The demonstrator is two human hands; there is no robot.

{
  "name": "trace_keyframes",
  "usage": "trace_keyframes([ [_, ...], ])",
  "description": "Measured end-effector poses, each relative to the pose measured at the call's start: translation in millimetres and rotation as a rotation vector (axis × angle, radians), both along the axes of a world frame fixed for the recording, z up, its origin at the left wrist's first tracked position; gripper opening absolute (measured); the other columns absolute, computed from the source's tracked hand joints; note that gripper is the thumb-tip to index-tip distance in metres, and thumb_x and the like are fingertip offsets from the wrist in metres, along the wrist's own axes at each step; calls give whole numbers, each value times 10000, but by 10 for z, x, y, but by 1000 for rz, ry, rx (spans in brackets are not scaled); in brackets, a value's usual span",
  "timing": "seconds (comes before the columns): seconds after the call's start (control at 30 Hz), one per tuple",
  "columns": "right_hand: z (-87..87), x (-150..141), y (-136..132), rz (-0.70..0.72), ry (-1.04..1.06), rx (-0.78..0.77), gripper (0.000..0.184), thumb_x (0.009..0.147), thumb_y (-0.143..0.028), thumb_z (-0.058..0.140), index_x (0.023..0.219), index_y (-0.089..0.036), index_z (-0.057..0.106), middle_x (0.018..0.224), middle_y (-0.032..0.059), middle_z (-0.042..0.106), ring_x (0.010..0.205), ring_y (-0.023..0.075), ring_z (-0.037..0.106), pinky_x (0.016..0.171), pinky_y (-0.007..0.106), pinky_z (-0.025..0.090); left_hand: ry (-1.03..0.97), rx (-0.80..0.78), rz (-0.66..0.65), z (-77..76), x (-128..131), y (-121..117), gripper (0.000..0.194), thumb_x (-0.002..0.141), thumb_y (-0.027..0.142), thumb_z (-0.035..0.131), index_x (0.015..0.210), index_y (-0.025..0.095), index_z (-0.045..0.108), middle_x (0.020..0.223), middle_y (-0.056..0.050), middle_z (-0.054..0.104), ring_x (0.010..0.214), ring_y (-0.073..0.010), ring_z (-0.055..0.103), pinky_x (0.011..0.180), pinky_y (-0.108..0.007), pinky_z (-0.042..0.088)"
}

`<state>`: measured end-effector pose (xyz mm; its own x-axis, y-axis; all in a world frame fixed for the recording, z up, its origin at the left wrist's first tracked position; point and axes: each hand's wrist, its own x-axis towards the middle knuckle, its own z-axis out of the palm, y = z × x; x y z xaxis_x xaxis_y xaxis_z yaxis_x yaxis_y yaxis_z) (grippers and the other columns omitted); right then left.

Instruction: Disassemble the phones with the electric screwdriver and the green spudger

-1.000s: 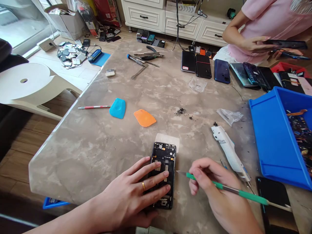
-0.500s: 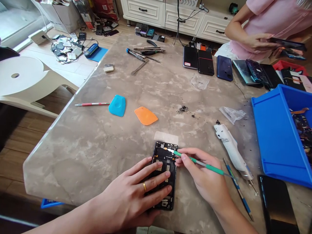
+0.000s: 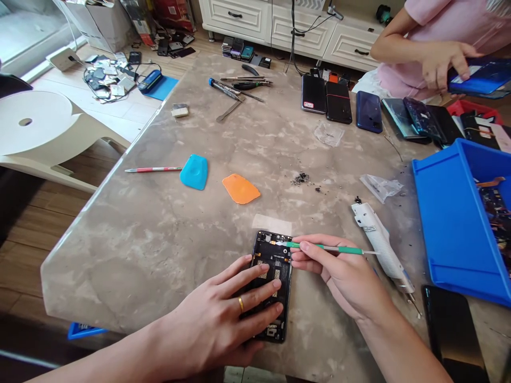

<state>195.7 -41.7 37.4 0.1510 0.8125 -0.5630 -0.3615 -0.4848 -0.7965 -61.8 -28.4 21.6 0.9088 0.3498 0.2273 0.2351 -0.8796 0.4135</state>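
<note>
On a grey stone bench (image 3: pixel 131 255), an open black smartphone body (image 3: pixel 271 250) is steadied by a spread left hand (image 3: pixel 215 314), a green-handled metal pick (image 3: pixel 319 246) pinched in the right hand (image 3: pixel 343 276).

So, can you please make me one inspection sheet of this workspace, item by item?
Surface: marble-look table, scattered with small items.
Job's things: opened black phone lying flat; green-handled pick, its tip over the phone's top end.
Clutter: small screws, blue pry tool, orange pry tool, row of phones.
Hands: left hand rests fingers on the phone; right hand holds the pick.
Cables: black cables hanging before white drawers.
Surroundings: co-worker handling a blue phone; blue bin.
</note>
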Motion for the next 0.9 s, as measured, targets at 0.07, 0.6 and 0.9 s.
trace_keyframes([
  [0.07,16,-43,1,-52,30,-33,378,655,-413,1017,879,-150,862,834,116,818,740,184,787,730,230,700,4,-6,-1,-6,-8,-4,412,984,435,683,1362,271,679,1533,10,614,1467,-274,506,1362,-487,239],
  [0.6,12,47,-14,278,-395,242,188,919,-395,792,968,-227,860,852,63,827,787,210,809,808,315,704,14,2,-30,14,0,36,398,1003,390,646,1375,249,669,1531,-4,617,1439,-293,530,1355,-515,242],
  [0.9,16,-184,-82,-47,-93,81,261,807,-452,908,887,-212,844,829,55,812,778,192,802,771,268,707,26,15,-37,22,-3,38,435,976,370,670,1395,253,659,1540,-17,608,1461,-293,506,1353,-525,249],
])
